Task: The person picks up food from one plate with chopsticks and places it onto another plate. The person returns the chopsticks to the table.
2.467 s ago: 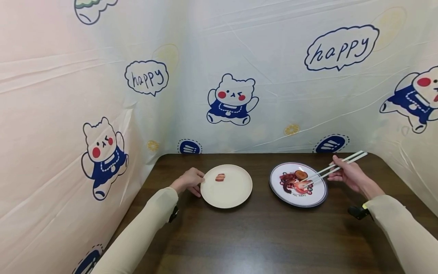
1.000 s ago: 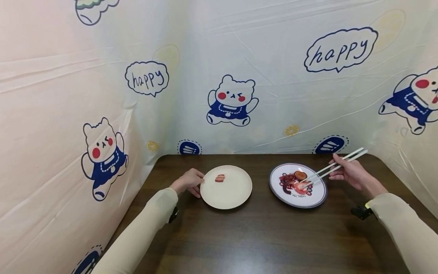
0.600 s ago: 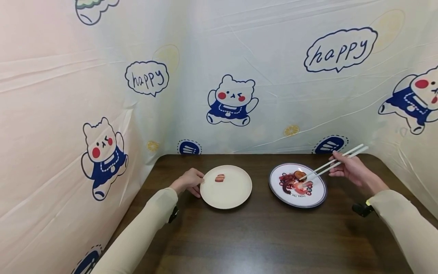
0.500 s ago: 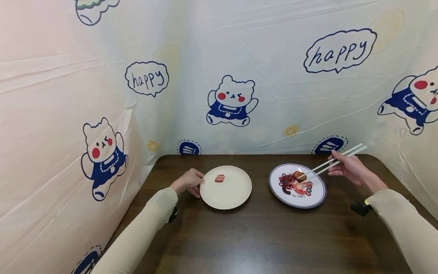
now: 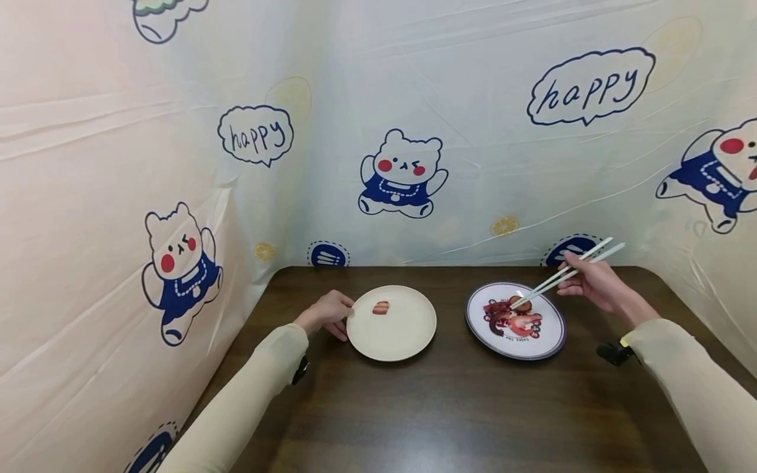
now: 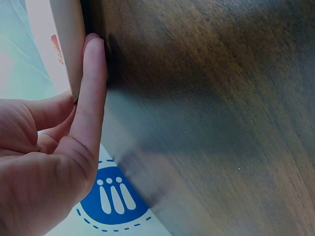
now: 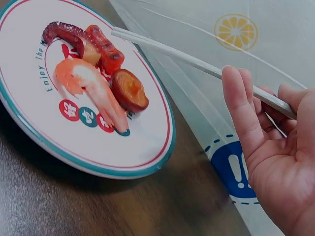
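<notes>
My left hand [image 5: 328,312] pinches the left rim of a plain cream plate [image 5: 396,335], thumb on top and fingers beneath, as the left wrist view shows. A small striped reddish piece of meat [image 5: 381,307] lies on that plate. My right hand [image 5: 594,282] holds a pair of pale chopsticks [image 7: 172,53], their tips close together above the food on a white patterned plate [image 7: 142,152]. That plate bears a pink and white shrimp [image 7: 88,81], a brown mushroom cap [image 7: 129,91], a red sausage-like piece [image 7: 106,51] and a dark curled tentacle [image 7: 61,32]. Nothing shows between the chopstick tips.
Both plates stand on a dark wooden table [image 5: 426,407], with a strip of bare wood between them. A pale printed cloth [image 5: 473,164] hangs behind the table and along its sides. Each sleeve has a black wrist camera [image 5: 615,353] below it.
The right hand has moved slightly left and up. The chopstick tips have left the shrimp, passed over the mushroom cap and drawn together. The left hand and cream plate have stayed put.
</notes>
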A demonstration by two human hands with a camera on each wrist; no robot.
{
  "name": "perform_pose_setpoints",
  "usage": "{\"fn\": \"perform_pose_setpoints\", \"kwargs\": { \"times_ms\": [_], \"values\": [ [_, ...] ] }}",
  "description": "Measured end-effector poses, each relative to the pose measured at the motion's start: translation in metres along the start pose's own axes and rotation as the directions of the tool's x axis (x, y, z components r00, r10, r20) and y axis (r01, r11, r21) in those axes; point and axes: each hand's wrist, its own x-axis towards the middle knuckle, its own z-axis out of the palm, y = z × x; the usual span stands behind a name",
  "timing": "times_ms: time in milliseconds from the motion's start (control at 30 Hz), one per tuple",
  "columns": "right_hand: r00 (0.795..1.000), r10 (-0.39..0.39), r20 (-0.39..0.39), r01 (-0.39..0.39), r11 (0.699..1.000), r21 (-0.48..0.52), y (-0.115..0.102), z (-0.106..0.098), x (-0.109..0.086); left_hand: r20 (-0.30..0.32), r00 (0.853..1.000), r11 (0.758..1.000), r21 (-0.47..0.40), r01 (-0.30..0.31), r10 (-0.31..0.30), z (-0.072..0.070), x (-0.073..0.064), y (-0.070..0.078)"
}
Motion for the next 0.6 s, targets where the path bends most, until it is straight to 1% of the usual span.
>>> {"fn": "perform_pose_setpoints", "kwargs": {
  "times_ms": [167,400,600],
  "values": [
    [1.000,-0.001,0.013,0.000,1.000,0.028,0.002,0.004,0.005,0.000,1.000,1.000,0.009,0.002,-0.002,0.000,0.000,-0.001],
    [1.000,0.007,0.020,-0.007,1.000,0.007,0.001,0.012,0.012,-0.008,1.000,1.000,0.011,0.006,-0.006,0.001,0.000,0.001],
    [1.000,0.020,0.015,-0.020,1.000,0.015,-0.001,0.019,0.018,-0.016,1.000,1.000,0.020,0.014,-0.014,0.001,0.001,0.002]
  ]
}}
